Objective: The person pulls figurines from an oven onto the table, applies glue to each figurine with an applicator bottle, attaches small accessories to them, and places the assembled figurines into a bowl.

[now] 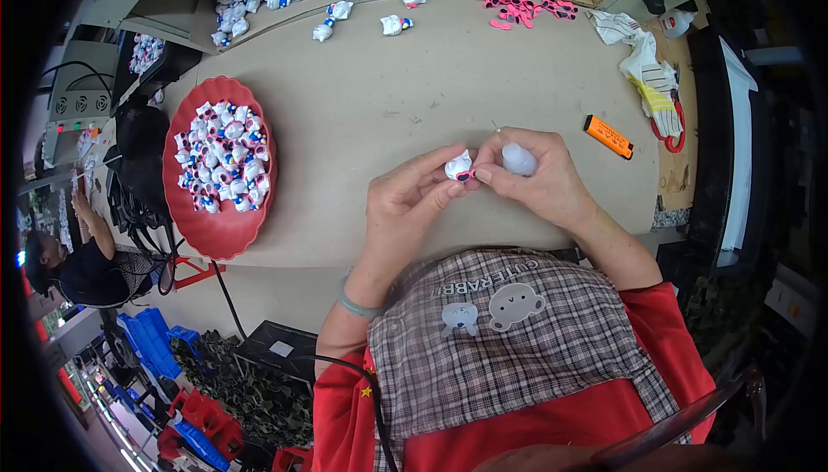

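Over the near part of the table, my left hand (401,200) pinches a small white cat-like figurine (457,166) between thumb and fingers. Pink-and-black toy sunglasses (467,175) sit against the figurine's face, and the thumb and fingertip of my right hand (552,183) meet them there. A translucent squeeze bottle (519,160) with a thin needle tip is also tucked in that right hand, its tip pointing up and away from me. How firmly the sunglasses are attached cannot be made out.
A red scalloped tray (216,246) at left holds many figurines wearing sunglasses. Bare figurines (395,25) and loose pink sunglasses (517,8) lie at the back. At right are an orange lighter-like object (609,136), a glove (642,62) and red-handled scissors (679,131). Another person (82,269) sits far left.
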Available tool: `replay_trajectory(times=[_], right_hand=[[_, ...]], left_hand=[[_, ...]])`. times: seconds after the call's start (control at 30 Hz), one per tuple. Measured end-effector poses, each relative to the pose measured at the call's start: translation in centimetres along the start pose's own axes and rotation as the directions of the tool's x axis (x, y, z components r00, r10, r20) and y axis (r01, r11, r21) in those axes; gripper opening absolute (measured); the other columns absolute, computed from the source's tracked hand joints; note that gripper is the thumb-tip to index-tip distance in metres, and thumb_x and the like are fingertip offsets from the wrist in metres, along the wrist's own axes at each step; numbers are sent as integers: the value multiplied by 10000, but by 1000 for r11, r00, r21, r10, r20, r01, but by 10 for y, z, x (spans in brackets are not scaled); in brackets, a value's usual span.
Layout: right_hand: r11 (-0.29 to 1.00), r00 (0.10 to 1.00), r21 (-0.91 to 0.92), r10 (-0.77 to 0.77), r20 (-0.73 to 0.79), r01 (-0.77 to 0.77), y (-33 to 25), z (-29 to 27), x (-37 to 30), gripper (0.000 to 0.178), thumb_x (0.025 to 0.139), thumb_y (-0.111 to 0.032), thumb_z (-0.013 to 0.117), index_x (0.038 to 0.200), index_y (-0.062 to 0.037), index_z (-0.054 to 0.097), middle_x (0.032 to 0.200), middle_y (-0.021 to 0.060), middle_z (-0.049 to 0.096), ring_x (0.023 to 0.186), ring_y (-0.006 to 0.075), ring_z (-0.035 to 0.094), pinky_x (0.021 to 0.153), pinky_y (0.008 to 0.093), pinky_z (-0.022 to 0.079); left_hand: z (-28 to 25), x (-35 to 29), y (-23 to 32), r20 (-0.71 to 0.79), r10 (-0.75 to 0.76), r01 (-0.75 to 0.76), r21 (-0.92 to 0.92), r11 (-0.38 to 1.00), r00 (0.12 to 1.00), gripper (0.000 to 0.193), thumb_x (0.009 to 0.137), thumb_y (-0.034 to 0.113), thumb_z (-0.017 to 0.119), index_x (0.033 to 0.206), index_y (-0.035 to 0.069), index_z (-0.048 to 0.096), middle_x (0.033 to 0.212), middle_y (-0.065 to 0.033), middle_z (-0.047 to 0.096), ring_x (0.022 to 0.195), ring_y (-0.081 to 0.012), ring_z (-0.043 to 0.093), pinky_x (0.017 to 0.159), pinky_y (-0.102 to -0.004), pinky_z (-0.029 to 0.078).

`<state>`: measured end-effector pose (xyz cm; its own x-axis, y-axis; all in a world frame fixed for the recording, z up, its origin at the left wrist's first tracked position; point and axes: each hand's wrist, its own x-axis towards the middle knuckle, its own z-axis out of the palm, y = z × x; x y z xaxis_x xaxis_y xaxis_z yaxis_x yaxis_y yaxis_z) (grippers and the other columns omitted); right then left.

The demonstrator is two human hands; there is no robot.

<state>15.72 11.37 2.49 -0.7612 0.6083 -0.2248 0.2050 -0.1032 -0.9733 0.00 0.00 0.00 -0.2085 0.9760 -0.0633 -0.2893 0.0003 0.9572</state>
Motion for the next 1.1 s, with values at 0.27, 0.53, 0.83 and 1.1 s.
replay_trajectory(times=[0.27, 0.53, 0.83, 1.1], right_hand=[[932, 928, -286, -292, -233, 222, 11, 15, -2, 77, 785, -34, 674, 785, -23, 598, 723, 7, 615, 649, 42, 548, 557, 205, 429], [951, 938, -250, -242, -246, 180, 16, 18, -6, 145, 777, -21, 700, 758, -29, 557, 700, -2, 586, 598, 44, 535, 517, 203, 416], [963, 937, -189, -238, -257, 193, 23, 23, -5, 147, 778, -22, 698, 744, -33, 555, 700, -14, 566, 626, 35, 507, 542, 199, 404], [983, 955, -91, -175, -241, 158, 25, 23, -4, 124, 783, -21, 688, 755, -36, 568, 705, -14, 574, 620, 33, 509, 539, 196, 404]], left_hand=[[5, 2, -1, -48, 75, -67, 162, 985, 996, 334, 831, -48, 623, 1162, -44, 578, 1084, -157, 638, 950, -204, 651, 825, -286, 544], [7, 0, -7, -65, 84, -78, 90, 993, 994, 276, 850, -21, 618, 1125, -31, 596, 1085, -148, 645, 949, -174, 640, 828, -280, 530], [10, -3, -9, -114, 75, -61, 126, 990, 991, 248, 859, -2, 615, 1104, -37, 601, 1035, -140, 659, 925, -172, 644, 823, -278, 522], [9, -4, -13, -127, 83, -68, 116, 991, 988, 248, 866, 8, 611, 1108, -44, 594, 1025, -142, 659, 912, -177, 647, 823, -279, 521]])
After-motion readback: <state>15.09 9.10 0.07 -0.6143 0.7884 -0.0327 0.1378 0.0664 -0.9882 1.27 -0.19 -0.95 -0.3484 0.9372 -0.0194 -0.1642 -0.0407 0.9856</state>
